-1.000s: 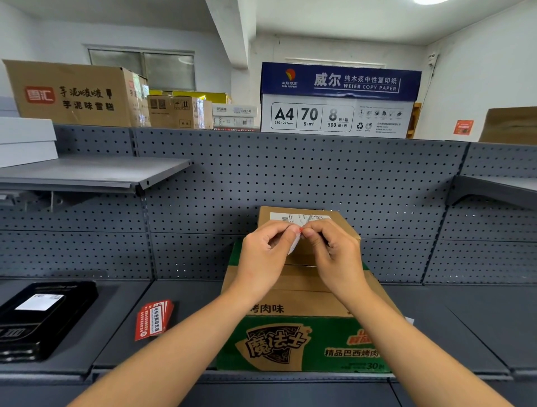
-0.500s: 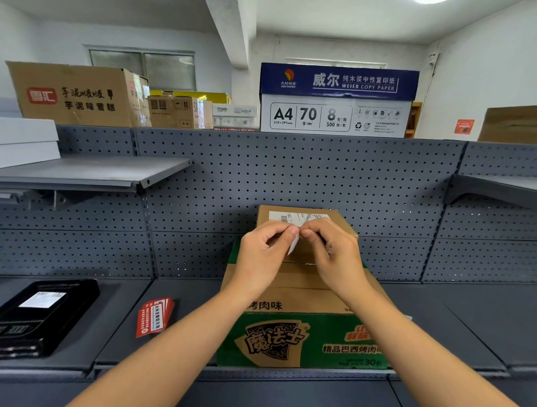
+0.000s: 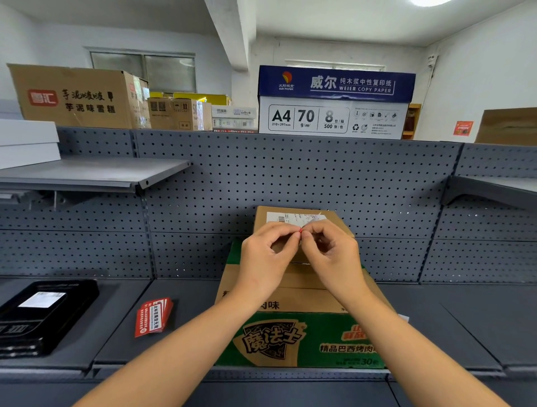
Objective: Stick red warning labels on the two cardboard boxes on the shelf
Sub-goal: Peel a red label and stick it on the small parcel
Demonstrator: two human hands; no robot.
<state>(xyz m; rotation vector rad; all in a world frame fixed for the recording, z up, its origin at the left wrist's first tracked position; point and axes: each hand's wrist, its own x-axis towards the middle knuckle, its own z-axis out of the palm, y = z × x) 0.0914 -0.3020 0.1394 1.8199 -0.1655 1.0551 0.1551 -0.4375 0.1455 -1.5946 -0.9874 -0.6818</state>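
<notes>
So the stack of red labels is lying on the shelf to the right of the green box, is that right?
Not quite. The stack of red labels lies on the shelf to the left of the green box, as the head view shows.

The scene is brightly and evenly lit by a round white ceiling lamp (image 3: 430,2), blown out at the top edge. Soft shadows are cast beneath the grey metal upper shelf (image 3: 96,174). Straight lines are bowed toward the edges by the wide-angle lens. Focus is held sharp throughout, without motion blur.
</notes>
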